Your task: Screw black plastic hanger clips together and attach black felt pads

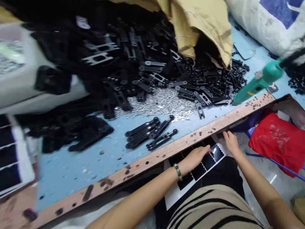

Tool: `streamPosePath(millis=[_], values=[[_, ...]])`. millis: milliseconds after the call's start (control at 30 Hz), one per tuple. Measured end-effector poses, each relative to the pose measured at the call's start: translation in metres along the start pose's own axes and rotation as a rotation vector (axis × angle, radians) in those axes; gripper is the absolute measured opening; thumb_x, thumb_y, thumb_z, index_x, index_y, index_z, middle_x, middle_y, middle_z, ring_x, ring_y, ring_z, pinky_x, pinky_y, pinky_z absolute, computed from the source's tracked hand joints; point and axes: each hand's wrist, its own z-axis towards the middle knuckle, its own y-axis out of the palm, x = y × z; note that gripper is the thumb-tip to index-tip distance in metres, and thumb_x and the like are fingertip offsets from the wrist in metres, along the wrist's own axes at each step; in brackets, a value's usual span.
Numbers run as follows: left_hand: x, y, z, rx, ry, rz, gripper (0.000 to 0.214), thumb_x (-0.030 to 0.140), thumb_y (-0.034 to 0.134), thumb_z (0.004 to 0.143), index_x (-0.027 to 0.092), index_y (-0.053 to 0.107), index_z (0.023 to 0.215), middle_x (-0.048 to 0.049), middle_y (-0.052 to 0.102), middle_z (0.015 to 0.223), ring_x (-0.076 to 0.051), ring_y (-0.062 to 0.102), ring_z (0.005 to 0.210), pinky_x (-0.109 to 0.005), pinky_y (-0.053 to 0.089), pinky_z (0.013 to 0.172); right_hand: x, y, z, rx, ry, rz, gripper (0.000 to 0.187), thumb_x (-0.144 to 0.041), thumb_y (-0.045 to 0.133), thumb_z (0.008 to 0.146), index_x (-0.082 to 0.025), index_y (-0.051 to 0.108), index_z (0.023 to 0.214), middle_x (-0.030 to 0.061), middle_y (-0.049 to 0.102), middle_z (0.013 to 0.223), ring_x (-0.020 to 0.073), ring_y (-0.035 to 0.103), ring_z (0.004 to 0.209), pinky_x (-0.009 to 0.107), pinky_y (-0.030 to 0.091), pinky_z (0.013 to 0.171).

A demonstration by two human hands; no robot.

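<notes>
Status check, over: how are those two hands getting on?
Left hand on the sheet of dark rectangles. Right hand by the sheet's right end, grip unclear. Wooden table edge hides part of the sheet.

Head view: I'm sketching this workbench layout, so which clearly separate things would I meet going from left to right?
White sheet with black panels → group of black jointed parts → left hand → right hand → red cloth.
</notes>
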Motion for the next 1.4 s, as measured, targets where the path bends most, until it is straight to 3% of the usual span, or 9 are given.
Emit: streamPosePath(millis=[67, 133, 200, 267, 433, 600, 800, 1067, 1400], values=[[0.021, -0.005, -0.017, -0.090, -0.031, -0.363, 0.060, 0.049, 0.013, 0.098, 0.017, 0.063, 0.104, -0.0087, 0.069, 0.100, -0.019, 0.063, 0.095, -0.032, 0.050, 0.077, -0.020, -0.004, -0.023, 0.006, -0.111, 0.061, 0.030, -0.043, 0.046, 0.089, -0.018, 0.060, 0.099, 0.0054, 0.065, 0.082, 0.0185, 0.063, 0.074, 0.030, 0.050, 0.067], [0.039, -0.013, -0.033, -0.042, -0.014, -0.519, 0.052, 0.052, 0.026, 0.096, 0.016, 0.063, 0.097, -0.0066, 0.068, 0.090, -0.019, 0.062, 0.086, -0.031, 0.050, 0.075, -0.044, -0.008, -0.038, 0.004, -0.255, 0.085, 0.054, -0.049, 0.066, 0.072, -0.018, 0.053, 0.114, 0.0089, 0.063, 0.097, 0.0230, 0.061, 0.088, 0.035, 0.051, 0.075], [0.049, -0.026, -0.048, 0.109, 0.077, -0.482, 0.041, 0.046, 0.037, 0.094, 0.015, 0.064, 0.090, -0.0057, 0.067, 0.088, -0.019, 0.060, 0.085, -0.033, 0.049, 0.079, -0.068, -0.014, -0.044, -0.019, -0.368, 0.102, 0.084, -0.049, 0.078, 0.059, -0.018, 0.042, 0.128, 0.0135, 0.056, 0.113, 0.0279, 0.057, 0.101, 0.043, 0.050, 0.084], [0.051, -0.042, -0.065, 0.258, 0.202, -0.352, 0.033, 0.035, 0.038, 0.094, 0.016, 0.065, 0.091, -0.0068, 0.066, 0.098, -0.019, 0.060, 0.093, -0.036, 0.048, 0.088, -0.088, -0.023, -0.040, -0.057, -0.438, 0.169, 0.092, -0.046, 0.079, 0.060, -0.019, 0.032, 0.135, 0.0146, 0.051, 0.118, 0.0272, 0.056, 0.101, 0.045, 0.050, 0.086], [0.038, -0.066, -0.115, 0.453, 0.337, 0.015, 0.029, 0.017, 0.038, 0.094, 0.019, 0.066, 0.100, -0.0078, 0.053, 0.132, -0.018, 0.049, 0.122, -0.037, 0.040, 0.105, -0.132, -0.035, -0.021, -0.119, -0.593, 0.404, 0.059, -0.032, 0.064, 0.080, -0.024, 0.034, 0.131, 0.0095, 0.055, 0.107, 0.0187, 0.057, 0.085, 0.034, 0.053, 0.073], [0.017, -0.068, -0.151, 0.636, 0.296, 0.213, 0.033, 0.019, 0.039, 0.095, 0.021, 0.056, 0.124, -0.0069, 0.045, 0.141, -0.018, 0.041, 0.131, -0.041, 0.041, 0.106, -0.178, -0.028, -0.018, -0.329, -0.754, 0.442, 0.018, -0.024, 0.055, 0.088, -0.024, 0.053, 0.105, 0.0010, 0.059, 0.079, 0.0145, 0.057, 0.068, 0.029, 0.050, 0.064], [-0.026, -0.095, -0.174, 0.882, 0.180, 0.487, 0.031, 0.018, 0.038, 0.095, 0.017, 0.061, 0.114, -0.0090, 0.056, 0.129, -0.025, 0.046, 0.122, -0.048, 0.042, 0.098, -0.198, -0.009, 0.019, -0.277, -0.382, 0.639, 0.015, -0.035, 0.061, 0.083, -0.020, 0.063, 0.082, 0.0018, 0.061, 0.073, 0.0146, 0.060, 0.063, 0.029, 0.052, 0.059], [-0.054, -0.105, -0.170, 0.802, 0.087, 0.794, 0.032, 0.015, 0.044, 0.091, 0.015, 0.057, 0.120, -0.0086, 0.059, 0.127, -0.028, 0.047, 0.119, -0.049, 0.032, 0.097, -0.236, 0.055, 0.046, -0.489, -0.041, 0.847, 0.029, -0.041, 0.076, 0.060, -0.018, 0.065, 0.074, -0.0014, 0.064, 0.065, 0.0135, 0.064, 0.057, 0.028, 0.055, 0.057], [-0.066, -0.101, -0.173, 0.806, 0.104, 0.688, 0.035, 0.019, 0.044, 0.092, 0.017, 0.052, 0.126, -0.0064, 0.055, 0.132, -0.025, 0.045, 0.120, -0.043, 0.031, 0.094, -0.237, 0.070, 0.041, -0.461, -0.020, 0.690, 0.024, -0.038, 0.071, 0.067, -0.016, 0.066, 0.078, -0.0006, 0.064, 0.062, 0.0151, 0.065, 0.057, 0.028, 0.052, 0.059]])
